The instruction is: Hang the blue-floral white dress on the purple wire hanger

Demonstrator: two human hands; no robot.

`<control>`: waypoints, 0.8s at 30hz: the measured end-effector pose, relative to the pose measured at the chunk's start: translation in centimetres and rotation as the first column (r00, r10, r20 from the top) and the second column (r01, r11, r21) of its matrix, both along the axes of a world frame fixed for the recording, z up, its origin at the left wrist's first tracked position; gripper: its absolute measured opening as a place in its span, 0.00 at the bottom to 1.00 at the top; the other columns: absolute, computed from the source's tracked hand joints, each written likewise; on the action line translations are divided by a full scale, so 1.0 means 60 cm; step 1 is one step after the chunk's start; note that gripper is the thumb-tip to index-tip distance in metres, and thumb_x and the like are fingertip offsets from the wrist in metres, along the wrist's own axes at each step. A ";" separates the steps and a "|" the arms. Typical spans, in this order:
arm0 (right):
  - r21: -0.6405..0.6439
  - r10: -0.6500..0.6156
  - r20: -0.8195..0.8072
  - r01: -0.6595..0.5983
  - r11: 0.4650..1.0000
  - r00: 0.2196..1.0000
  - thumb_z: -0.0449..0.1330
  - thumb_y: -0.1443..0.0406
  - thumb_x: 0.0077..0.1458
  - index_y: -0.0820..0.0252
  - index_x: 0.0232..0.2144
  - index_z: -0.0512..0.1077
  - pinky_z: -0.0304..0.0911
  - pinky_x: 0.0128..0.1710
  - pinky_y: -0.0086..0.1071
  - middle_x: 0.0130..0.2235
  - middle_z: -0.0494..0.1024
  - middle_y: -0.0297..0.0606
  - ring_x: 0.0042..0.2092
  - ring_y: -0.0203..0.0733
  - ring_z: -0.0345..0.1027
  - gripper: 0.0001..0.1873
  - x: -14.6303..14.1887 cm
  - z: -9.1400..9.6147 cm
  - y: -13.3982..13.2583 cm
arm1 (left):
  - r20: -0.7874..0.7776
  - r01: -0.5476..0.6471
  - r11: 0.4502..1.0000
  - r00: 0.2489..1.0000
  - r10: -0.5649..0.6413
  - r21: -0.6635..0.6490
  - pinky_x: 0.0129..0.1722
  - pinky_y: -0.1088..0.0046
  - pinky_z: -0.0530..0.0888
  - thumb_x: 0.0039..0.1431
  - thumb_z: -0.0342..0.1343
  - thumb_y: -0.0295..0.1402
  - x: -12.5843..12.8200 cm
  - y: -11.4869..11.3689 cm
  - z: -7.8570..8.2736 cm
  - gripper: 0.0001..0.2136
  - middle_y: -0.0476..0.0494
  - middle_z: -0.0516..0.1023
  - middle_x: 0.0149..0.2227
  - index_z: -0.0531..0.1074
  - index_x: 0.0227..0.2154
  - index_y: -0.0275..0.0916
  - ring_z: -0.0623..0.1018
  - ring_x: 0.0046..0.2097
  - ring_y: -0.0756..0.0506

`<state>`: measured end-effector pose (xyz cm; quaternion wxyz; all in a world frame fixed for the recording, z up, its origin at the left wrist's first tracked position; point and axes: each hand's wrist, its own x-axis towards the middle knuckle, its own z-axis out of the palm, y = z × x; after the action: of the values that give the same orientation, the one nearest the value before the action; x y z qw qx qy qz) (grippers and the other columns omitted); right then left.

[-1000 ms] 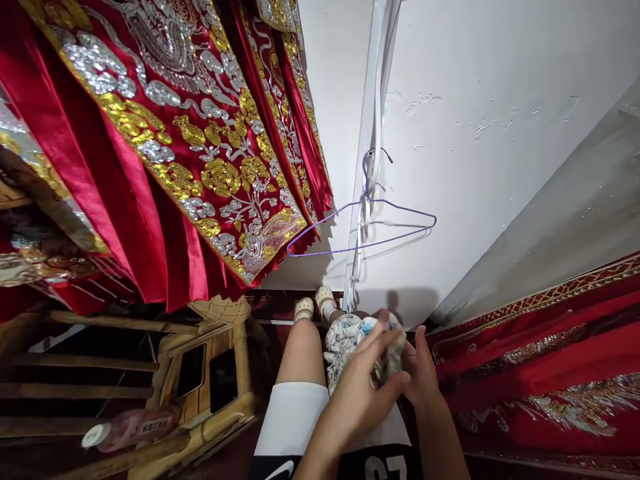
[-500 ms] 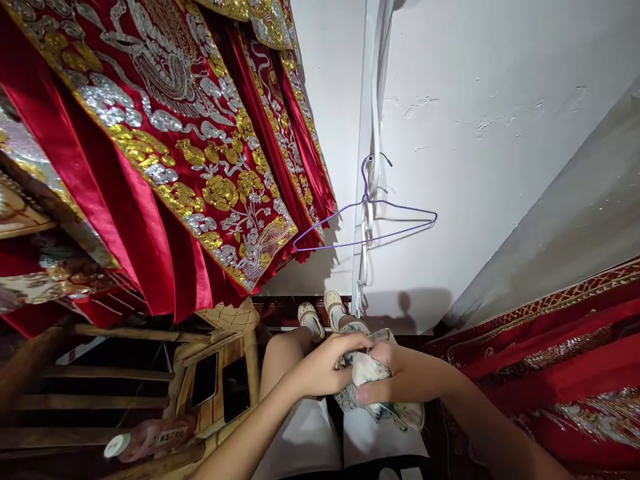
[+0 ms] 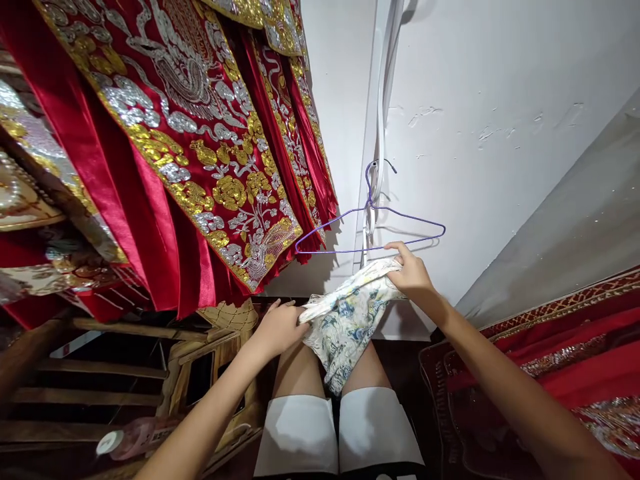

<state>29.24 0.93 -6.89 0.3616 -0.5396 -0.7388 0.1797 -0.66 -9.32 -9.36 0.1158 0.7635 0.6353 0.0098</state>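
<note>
Far left, heavy red robes (image 3: 190, 167) hang in folds, thick with gold and silver embroidery, their hems dipping toward the middle of the view. Below them sits a wooden stool (image 3: 210, 380), and a pink bottle (image 3: 135, 437) with a white cap lies on its side at the bottom edge. Now the left hand (image 3: 280, 327): fingers curled shut on the lower left end of the floral cloth (image 3: 345, 320), down near the knee. The cloth (white, with blue and yellow flowers) stretches in a slanting band up to the right, and a loose fold hangs between the two bare thighs above the white shorts (image 3: 340, 433). Just above it, a purple wire hanger (image 3: 370, 230) hangs from the white cords (image 3: 383, 100) in the wall corner. The right hand (image 3: 413, 273) pinches the cloth's upper end directly under the hanger's bottom bar, with the index finger raised at the bar; whether it touches the wire cannot be told. Behind is the white wall (image 3: 500, 133), and far right more red embroidered fabric (image 3: 550, 360) lies spread beside the right forearm.
</note>
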 end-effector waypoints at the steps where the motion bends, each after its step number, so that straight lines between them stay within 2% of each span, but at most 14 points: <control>1: 0.011 0.022 -0.015 -0.022 1.000 1.000 0.54 0.67 0.44 0.56 0.59 0.68 0.54 0.28 0.31 0.23 0.66 0.28 0.25 0.41 0.59 0.36 0.002 -0.012 0.021 | -0.045 -0.002 1.000 0.999 0.002 0.002 0.64 0.47 0.62 0.60 0.51 0.31 0.004 0.006 0.002 0.13 0.34 0.83 0.47 0.80 0.42 0.41 0.76 0.59 0.31; 3: 0.018 0.084 -0.019 -0.084 0.996 0.996 0.52 0.68 0.43 0.56 0.61 0.67 0.57 0.31 0.31 0.28 0.74 0.33 0.29 0.43 0.65 0.39 0.007 -0.029 0.048 | -0.099 -0.026 0.999 0.995 0.030 0.037 0.59 0.49 0.68 0.60 0.51 0.30 0.008 0.022 0.008 0.13 0.32 0.83 0.46 0.79 0.43 0.40 0.77 0.57 0.31; 4: 0.022 0.105 -0.022 -0.104 0.994 0.994 0.52 0.68 0.43 0.56 0.59 0.70 0.58 0.32 0.32 0.31 0.76 0.35 0.32 0.44 0.66 0.37 0.010 -0.034 0.052 | -0.101 -0.052 0.996 0.993 0.060 0.073 0.55 0.52 0.71 0.60 0.51 0.30 0.007 0.031 0.012 0.13 0.31 0.82 0.46 0.78 0.42 0.39 0.78 0.55 0.31; 6: 0.033 0.120 -0.044 -0.118 0.992 0.992 0.51 0.68 0.44 0.56 0.47 0.75 0.58 0.33 0.32 0.32 0.77 0.35 0.33 0.44 0.66 0.27 0.018 -0.035 0.047 | -0.054 -0.115 0.982 0.991 0.124 0.152 0.47 0.59 0.74 0.61 0.50 0.30 0.001 0.049 0.023 0.11 0.32 0.81 0.44 0.76 0.41 0.38 0.79 0.50 0.33; 9: 0.007 0.071 -0.090 -0.070 0.997 0.993 0.51 0.67 0.42 0.56 0.29 0.71 0.52 0.28 0.30 0.23 0.67 0.30 0.28 0.40 0.58 0.11 0.035 -0.020 0.020 | 0.082 -0.165 0.957 0.985 0.150 0.239 0.40 0.66 0.71 0.60 0.50 0.28 -0.006 0.069 0.041 0.05 0.37 0.80 0.36 0.72 0.35 0.39 0.80 0.41 0.38; 11: -0.040 0.042 -0.122 -0.047 0.998 0.992 0.51 0.66 0.40 0.56 0.24 0.66 0.48 0.26 0.30 0.21 0.61 0.29 0.27 0.37 0.53 0.05 0.046 -0.006 0.002 | 0.190 -0.177 0.941 0.974 0.125 0.287 0.36 0.68 0.69 0.59 0.51 0.27 -0.004 0.075 0.051 0.02 0.42 0.77 0.31 0.67 0.31 0.40 0.77 0.35 0.41; 13: -0.098 0.035 -0.160 -0.052 0.994 0.986 0.52 0.65 0.38 0.56 0.21 0.62 0.46 0.25 0.29 0.21 0.59 0.28 0.27 0.36 0.50 0.02 0.054 0.006 -0.013 | 0.321 -0.190 0.924 0.944 0.079 0.331 0.34 0.69 0.66 0.58 0.52 0.28 0.005 0.077 0.060 0.04 0.46 0.74 0.29 0.63 0.31 0.41 0.74 0.32 0.44; 17: -0.193 0.086 -0.281 -0.144 0.971 0.956 0.55 0.63 0.39 0.57 0.19 0.59 0.45 0.25 0.29 0.22 0.57 0.27 0.27 0.35 0.49 0.06 0.052 0.014 -0.038 | 0.564 -0.155 0.923 0.822 -0.076 0.351 0.30 0.72 0.64 0.64 0.52 0.37 0.031 0.090 0.086 0.07 0.53 0.68 0.27 0.61 0.34 0.42 0.68 0.27 0.48; 19: -0.195 0.145 -0.331 -0.218 0.956 0.932 0.56 0.61 0.44 0.57 0.21 0.60 0.46 0.25 0.28 0.23 0.58 0.28 0.28 0.35 0.50 0.08 0.045 0.015 -0.048 | 0.633 -0.080 0.916 0.746 -0.206 0.393 0.34 0.72 0.68 0.66 0.51 0.40 0.045 0.106 0.106 0.08 0.51 0.72 0.31 0.62 0.36 0.42 0.72 0.31 0.48; 22: -0.180 0.189 -0.327 -0.258 0.949 0.926 0.55 0.60 0.48 0.57 0.21 0.61 0.49 0.26 0.28 0.23 0.60 0.28 0.28 0.35 0.52 0.09 0.039 0.018 -0.057 | 0.652 0.065 0.876 0.642 -0.403 0.477 0.45 0.69 0.71 0.67 0.50 0.38 0.063 0.134 0.134 0.09 0.43 0.77 0.44 0.64 0.45 0.41 0.77 0.44 0.45; 24: -0.187 0.166 -0.330 -0.237 0.953 0.929 0.56 0.62 0.46 0.58 0.22 0.65 0.51 0.26 0.29 0.24 0.63 0.30 0.29 0.36 0.55 0.06 0.041 0.022 -0.059 | 0.630 0.132 0.877 0.648 -0.429 0.462 0.46 0.69 0.72 0.68 0.49 0.38 0.071 0.148 0.145 0.11 0.43 0.79 0.40 0.65 0.48 0.39 0.78 0.42 0.45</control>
<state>31.72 -2.63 -5.59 0.3898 -0.4624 -0.6995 0.3807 3.59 -0.46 -0.63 0.2055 0.7961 0.3964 0.4086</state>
